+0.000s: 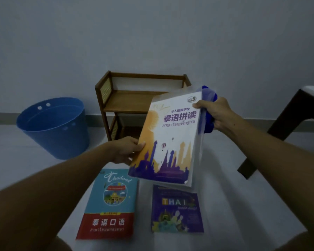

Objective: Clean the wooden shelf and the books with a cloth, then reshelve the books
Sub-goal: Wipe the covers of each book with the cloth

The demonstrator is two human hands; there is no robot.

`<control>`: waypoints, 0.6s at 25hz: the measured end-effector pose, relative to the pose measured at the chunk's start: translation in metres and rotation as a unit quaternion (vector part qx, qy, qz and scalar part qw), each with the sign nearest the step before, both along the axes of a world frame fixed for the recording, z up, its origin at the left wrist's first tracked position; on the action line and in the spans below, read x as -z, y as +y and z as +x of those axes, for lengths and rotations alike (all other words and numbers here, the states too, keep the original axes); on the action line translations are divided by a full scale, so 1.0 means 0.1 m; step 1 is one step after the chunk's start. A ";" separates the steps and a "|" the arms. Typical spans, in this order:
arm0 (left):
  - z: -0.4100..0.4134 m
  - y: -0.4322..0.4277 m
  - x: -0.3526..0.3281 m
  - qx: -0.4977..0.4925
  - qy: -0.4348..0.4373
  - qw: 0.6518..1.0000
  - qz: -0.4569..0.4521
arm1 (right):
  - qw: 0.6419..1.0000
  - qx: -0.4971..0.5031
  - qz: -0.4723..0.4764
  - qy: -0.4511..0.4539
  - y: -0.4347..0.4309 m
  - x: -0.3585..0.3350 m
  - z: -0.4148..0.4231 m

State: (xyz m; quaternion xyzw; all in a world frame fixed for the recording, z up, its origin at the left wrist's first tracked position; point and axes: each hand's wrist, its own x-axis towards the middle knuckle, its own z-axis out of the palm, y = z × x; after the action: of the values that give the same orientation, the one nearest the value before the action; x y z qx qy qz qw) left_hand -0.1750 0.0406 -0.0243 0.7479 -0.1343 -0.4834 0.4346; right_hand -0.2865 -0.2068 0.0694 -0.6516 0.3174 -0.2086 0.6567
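I hold a white, orange and purple book (169,138) upright in the air in front of the small wooden shelf (127,98), whose boards stand bare. My left hand (127,151) grips the book's lower left edge. My right hand (216,113) pinches its upper right corner and also clutches a blue cloth (209,113) behind the book. Two more books lie flat on the floor below: a light blue and red book (109,205) at left and a dark purple book (177,211) at right.
A blue plastic bucket (54,127) stands on the floor left of the shelf. A dark table leg (279,127) with a white top slants in at the right. A pale wall rises behind the shelf.
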 end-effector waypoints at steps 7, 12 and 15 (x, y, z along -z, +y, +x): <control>-0.32 -0.33 0.80 -0.061 0.019 0.998 0.025 | 0.989 0.067 0.004 0.131 -0.32 1.12 0.00; -0.55 -0.41 1.56 -0.083 0.049 0.992 0.084 | 0.978 0.070 -0.012 0.196 -0.36 1.98 -0.06; -0.56 -0.42 1.83 -0.096 0.049 0.988 0.108 | 0.970 0.091 0.009 0.224 -0.41 2.45 -0.12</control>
State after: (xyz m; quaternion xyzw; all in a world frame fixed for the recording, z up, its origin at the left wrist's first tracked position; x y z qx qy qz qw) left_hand -0.2310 -0.0016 -0.2073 0.7752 0.0124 -0.4871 0.4020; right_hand -0.2988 -0.2477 -0.1758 -0.6439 0.5163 -0.1139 0.5531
